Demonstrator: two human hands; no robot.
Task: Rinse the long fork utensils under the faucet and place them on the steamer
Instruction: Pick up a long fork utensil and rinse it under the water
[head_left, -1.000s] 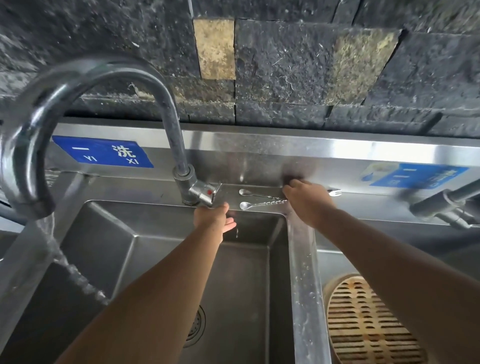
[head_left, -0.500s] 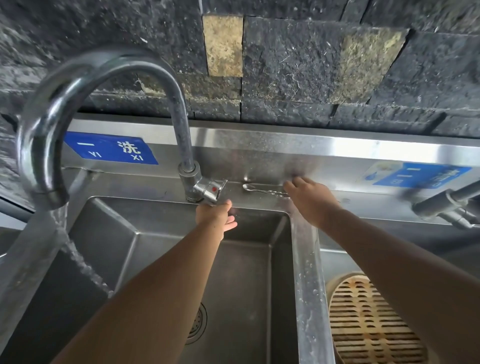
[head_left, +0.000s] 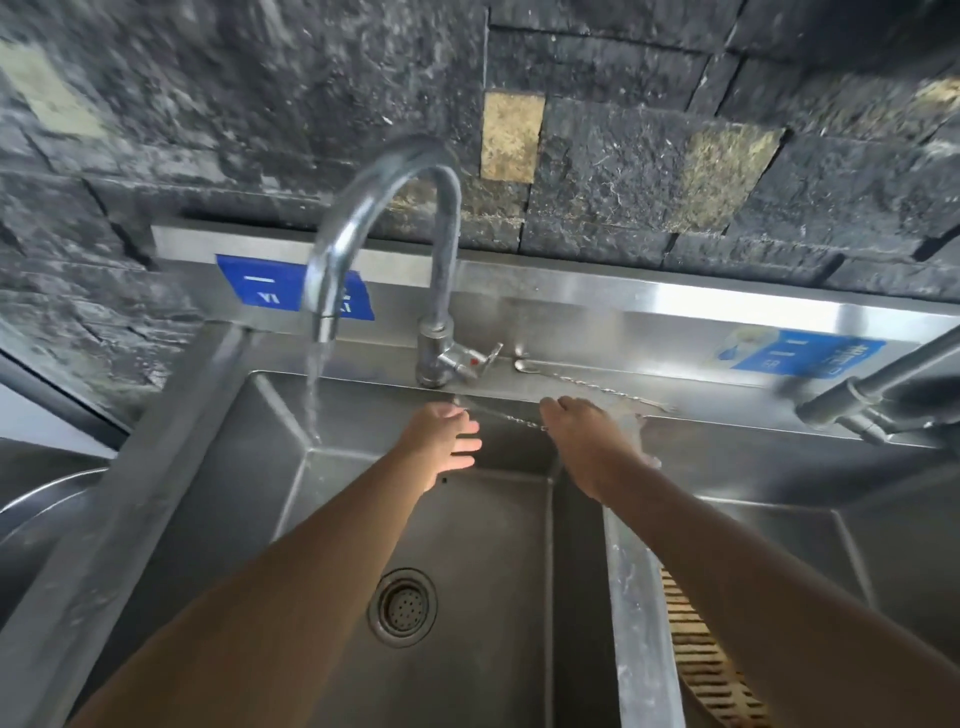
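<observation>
While water streams from the curved steel faucet (head_left: 384, 208) at the far left, the right hand (head_left: 582, 436) appears to pinch one long, thin, twisted-stem steel fork (head_left: 498, 415) over the sink's far edge, and the left hand (head_left: 441, 441) hovers open beside it. Gripped only at its end, the fork could slip into the stainless steel sink basin (head_left: 467, 545). The arm could also knock a second twisted-stem utensil (head_left: 587, 384) off the far ledge.

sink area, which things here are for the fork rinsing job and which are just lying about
For the job: faucet, held utensil in right hand, ledge utensil, steamer.
Just lying about: drain, blue labels, side faucet.
</observation>
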